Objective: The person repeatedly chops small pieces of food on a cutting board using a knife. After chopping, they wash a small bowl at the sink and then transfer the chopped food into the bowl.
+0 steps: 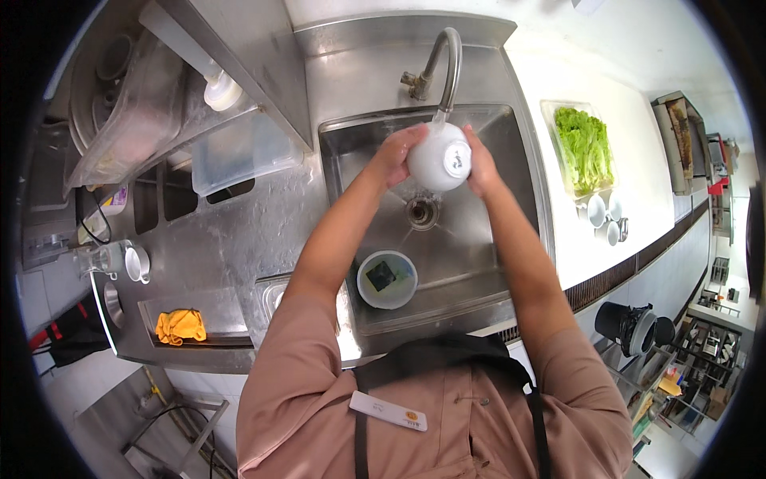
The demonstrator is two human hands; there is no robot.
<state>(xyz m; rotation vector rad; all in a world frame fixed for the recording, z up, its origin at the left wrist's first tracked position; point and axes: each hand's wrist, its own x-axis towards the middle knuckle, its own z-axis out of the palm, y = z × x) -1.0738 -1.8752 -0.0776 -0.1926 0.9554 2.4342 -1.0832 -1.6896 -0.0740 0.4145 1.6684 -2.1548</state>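
Note:
A white bowl (427,164) is held between my two hands over the sink, its round base turned up toward me. My left hand (396,156) grips its left side and my right hand (481,162) its right side. Water runs from the curved metal faucet (454,68) onto the far side of the bowl. Below it lies the metal sink basin (471,231) with a round drain (421,213). A round whitish tub (387,298) with a dark green pad inside stands in the near left part of the basin.
Right of the sink, a clear tray of lettuce (585,148) and several white cups (596,211) stand on the white counter. To the left are a yellow cloth (180,326), a white mug (137,263) and a translucent lidded container (247,152) beneath a metal shelf.

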